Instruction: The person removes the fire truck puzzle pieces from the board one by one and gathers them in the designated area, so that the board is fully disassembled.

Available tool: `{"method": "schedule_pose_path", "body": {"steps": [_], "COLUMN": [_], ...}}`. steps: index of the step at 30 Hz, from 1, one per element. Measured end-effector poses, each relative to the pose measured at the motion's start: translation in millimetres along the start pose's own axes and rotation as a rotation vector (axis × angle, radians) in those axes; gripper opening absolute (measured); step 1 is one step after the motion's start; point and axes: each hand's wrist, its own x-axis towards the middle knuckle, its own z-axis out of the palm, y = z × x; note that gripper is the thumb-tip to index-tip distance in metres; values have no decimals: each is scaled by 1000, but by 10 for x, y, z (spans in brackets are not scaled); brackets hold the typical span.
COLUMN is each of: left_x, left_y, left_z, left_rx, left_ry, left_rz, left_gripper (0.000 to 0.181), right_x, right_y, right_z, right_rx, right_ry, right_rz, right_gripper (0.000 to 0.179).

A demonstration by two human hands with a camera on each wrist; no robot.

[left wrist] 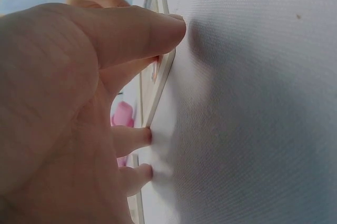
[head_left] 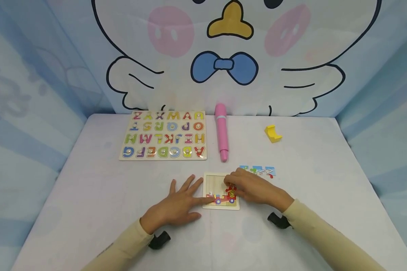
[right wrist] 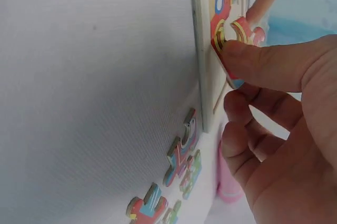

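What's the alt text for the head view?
Right hand pinches a puzzle piece at a small frame on a white table; the left hand, fingers spread, touches pieces already in it. Loose pieces lie just beyond the right hand. Farther back: alphabet board, pink pen, yellow block.

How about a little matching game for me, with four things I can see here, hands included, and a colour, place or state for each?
Things:
1. alphabet board
2. pen-shaped object
3. small block
4. left hand

Descriptions:
A. yellow
B. fingers spread, index finger reaching over the jigsaw tray
C. lying flat just left of the pen-shaped object in the head view
D. pink

Right pairs: 1-C, 2-D, 3-A, 4-B
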Motion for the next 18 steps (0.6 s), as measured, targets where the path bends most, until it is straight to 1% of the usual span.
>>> {"method": "schedule_pose_path", "body": {"steps": [3,5,6,8,10,13,16,18], "left_x": [-6,-10,-11,-15,-21,-25,-28,-30], "left_y": [5,10,11,14,16,11,7,6], "left_z": [-14,-16,-14,-13,-14,-9,-10,-15], "left_rx": [2,-3,-4,-10,-16,-18,-19,-21], "left_ry": [-1,-2,0,5,11,17,18,20], "left_rz": [-2,-5,-6,-6,-6,-1,3,6], "left_gripper": [56,56,56,56,56,56,56,56], "right_x": [-33,-82,-116,-202,-301,-457,-577,-621], "right_y": [19,49,70,129,221,357,449,479], "right_z": [-42,-109,-162,-283,-402,-526,-583,-601], "right_rx": [60,112,140,183,187,133,72,59], "right_ry": [64,107,119,123,98,28,-56,-103], "right_rz": [-17,-18,-9,38,107,208,254,257], "right_gripper": [20,20,20,21,21,21,25,27]}}
